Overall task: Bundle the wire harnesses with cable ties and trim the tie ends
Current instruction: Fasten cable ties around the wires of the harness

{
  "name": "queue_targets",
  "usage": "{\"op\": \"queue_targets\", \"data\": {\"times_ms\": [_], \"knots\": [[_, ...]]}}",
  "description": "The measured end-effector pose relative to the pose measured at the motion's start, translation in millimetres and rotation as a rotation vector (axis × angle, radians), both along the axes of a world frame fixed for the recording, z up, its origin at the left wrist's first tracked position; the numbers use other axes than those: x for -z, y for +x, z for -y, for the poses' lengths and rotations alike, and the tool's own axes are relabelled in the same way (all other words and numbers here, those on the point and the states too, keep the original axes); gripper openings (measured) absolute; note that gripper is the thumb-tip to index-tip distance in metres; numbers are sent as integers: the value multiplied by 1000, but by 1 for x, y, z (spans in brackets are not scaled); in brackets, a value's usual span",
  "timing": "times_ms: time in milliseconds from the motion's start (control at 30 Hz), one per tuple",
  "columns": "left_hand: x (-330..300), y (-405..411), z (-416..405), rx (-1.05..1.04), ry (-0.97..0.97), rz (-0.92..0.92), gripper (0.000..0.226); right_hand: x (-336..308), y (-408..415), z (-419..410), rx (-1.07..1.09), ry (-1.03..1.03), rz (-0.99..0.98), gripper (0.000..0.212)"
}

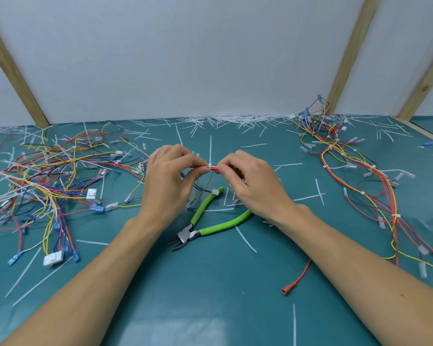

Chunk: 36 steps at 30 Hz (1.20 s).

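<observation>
Left hand and right hand each pinch the red wire bundle, held above the table, either side of a white cable tie. Green-handled cutters lie beneath. Loose harnesses left; tied harnesses right.

Open desk along the bottom centre, only a few stray tie offcuts there. Green-handled cutters lie mid-frame, between and just under both forearms. Left third is blocked by a loose wire tangle; right edge by a long harness run. Red lead crosses lower right. Upper centre strip is littered with offcuts against the white back wall.
</observation>
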<state>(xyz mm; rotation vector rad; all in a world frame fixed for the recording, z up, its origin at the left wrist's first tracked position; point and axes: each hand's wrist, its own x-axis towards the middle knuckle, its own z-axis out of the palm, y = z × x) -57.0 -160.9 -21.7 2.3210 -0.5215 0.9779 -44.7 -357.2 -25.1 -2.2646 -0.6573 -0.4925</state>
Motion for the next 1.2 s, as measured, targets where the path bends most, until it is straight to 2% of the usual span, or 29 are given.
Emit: {"op": "queue_targets", "data": {"times_ms": [200,333,500,567,733,800,900,1033,1200], "knots": [[-2,-1,0,-50,38,44,8,-1,1,4,-19,-60,41,8],[-4,-4,2,-19,20,12,11,-5,-4,4,93,-85,245,8],[-7,-3,-1,60,131,-119,28,-10,-6,4,170,-61,502,10],[-9,-2,-4,103,158,-180,26,-10,-5,6,159,-66,560,13],[-15,-1,-12,225,9,-322,16,-9,-3,7,126,-82,587,13],[-14,-1,-11,152,8,-226,12,-9,-2,6,123,-86,567,13],[-12,-1,-9,-49,40,10,11,-11,-2,4,125,-91,474,20],[-15,-1,-13,-153,54,318,6,-7,2,4,194,-114,341,30],[-15,-1,-13,-167,47,449,10,-7,3,8,186,17,272,21]]}}
